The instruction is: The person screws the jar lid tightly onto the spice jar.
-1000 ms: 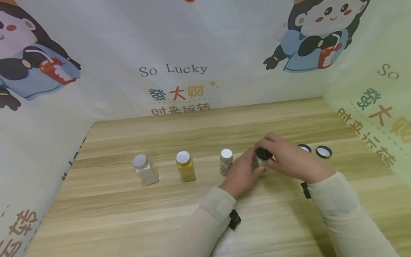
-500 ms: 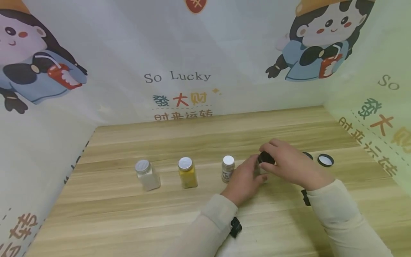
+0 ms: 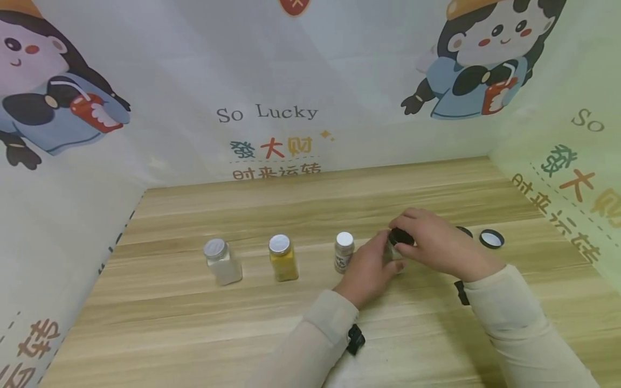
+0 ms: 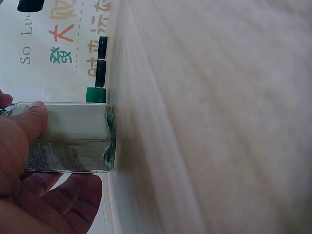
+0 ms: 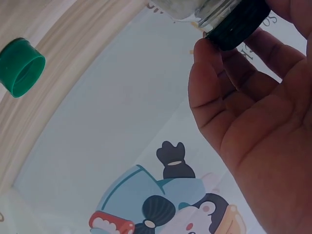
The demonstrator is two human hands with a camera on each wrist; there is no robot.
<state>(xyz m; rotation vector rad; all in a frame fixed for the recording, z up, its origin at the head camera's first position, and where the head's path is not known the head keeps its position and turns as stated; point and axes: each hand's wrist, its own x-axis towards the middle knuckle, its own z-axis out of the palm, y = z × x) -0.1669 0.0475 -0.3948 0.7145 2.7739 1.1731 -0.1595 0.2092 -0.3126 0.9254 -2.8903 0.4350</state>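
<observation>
A clear glass jar (image 4: 73, 136) holding pale contents stands on the wooden table, partly hidden by the hands in the head view. My left hand (image 3: 370, 267) grips its body, with the thumb along one side and the fingers round the other. At the jar's top is a black lid (image 3: 401, 237), which my right hand (image 3: 432, 242) holds by the rim with thumb and fingers. In the right wrist view, glass rings of the neck show beside the black lid (image 5: 239, 24). A small white-capped bottle (image 3: 344, 252) stands just left of my left hand.
Further left stand a yellow-filled jar (image 3: 283, 258) and a white-filled jar (image 3: 223, 262), both with silvery lids. A black lid (image 3: 492, 238) lies upturned at right, and another (image 3: 464, 231) is partly behind the right hand. A green cap (image 5: 22, 68) rests beyond the jar.
My right thumb and fingers have shifted round the black lid, with the thumb now further left. The left hand keeps its grip on the jar. The head view has tilted slightly.
</observation>
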